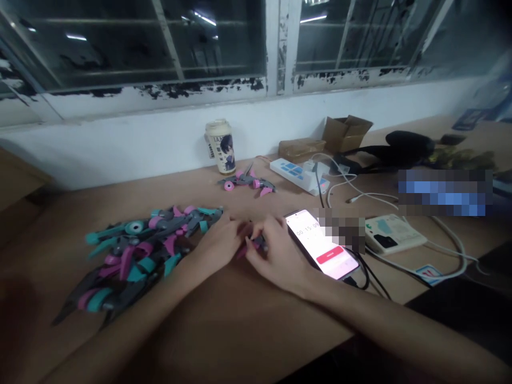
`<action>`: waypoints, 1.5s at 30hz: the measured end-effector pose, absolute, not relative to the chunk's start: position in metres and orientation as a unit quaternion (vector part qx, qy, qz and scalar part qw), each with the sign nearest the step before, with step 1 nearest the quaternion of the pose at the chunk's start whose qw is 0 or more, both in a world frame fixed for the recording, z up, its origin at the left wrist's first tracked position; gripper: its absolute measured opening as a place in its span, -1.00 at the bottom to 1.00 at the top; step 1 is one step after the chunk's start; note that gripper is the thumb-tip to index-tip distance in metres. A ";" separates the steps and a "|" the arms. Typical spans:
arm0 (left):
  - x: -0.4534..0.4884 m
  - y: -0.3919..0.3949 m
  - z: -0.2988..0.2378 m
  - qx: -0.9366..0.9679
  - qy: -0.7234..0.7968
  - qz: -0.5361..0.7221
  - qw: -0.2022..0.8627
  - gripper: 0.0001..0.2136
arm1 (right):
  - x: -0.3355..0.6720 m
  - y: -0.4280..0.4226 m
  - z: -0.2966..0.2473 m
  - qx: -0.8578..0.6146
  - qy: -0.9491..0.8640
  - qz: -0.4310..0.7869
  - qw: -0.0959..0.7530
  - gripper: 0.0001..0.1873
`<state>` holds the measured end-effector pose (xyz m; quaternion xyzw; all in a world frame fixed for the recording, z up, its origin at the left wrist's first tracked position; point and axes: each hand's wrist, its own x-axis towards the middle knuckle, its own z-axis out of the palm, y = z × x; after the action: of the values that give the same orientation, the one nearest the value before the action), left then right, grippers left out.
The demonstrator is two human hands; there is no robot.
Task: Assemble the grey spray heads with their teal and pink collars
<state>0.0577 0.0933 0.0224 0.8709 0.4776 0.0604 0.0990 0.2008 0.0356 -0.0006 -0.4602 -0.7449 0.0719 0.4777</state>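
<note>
While the right hand (pixel 274 258) pinches a pink-and-grey part (pixel 241 250) over the middle worktop (pixel 228 330), seemingly to steady it, the left hand (pixel 220 241) curls alongside, fingertip grip unclear; a pile (pixel 130 258) lies left, apparently for easy reach.

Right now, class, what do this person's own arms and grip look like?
The left grip and right grip are bare human hands: no gloves or rings show, though blur hides fine detail. The left forearm and right forearm narrow toward the wrists, with no sleeve, watch or bracelet visible.
</note>
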 end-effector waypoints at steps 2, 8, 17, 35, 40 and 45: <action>0.045 0.068 0.015 0.858 0.482 0.101 0.143 -0.73 | 0.205 0.036 0.000 -0.453 -0.751 0.076 0.475 -0.88; 0.021 0.014 -0.001 0.801 0.521 0.192 0.222 -0.82 | 0.204 0.031 -0.007 -0.353 -0.851 0.206 0.329 -0.71; 0.010 0.010 -0.019 0.705 0.511 0.338 0.357 -0.85 | 0.200 0.038 -0.017 -0.320 -0.868 0.227 0.305 -0.57; 0.007 0.016 -0.005 0.601 0.455 0.356 0.553 -0.82 | 0.191 0.031 -0.020 -0.305 -0.859 0.145 0.386 -0.68; 0.001 0.024 -0.002 0.631 0.451 0.300 0.555 -0.79 | 0.190 0.032 -0.026 -0.305 -0.858 0.155 0.384 -0.68; -0.003 0.028 0.001 0.614 0.423 0.262 0.613 -0.80 | 0.190 0.031 -0.027 -0.291 -0.868 0.142 0.376 -0.74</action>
<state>-0.0029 0.0284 0.0006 0.6137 0.4225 0.2622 0.6133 0.1895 0.0307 -0.0266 -0.2908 -0.8682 0.1417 0.3762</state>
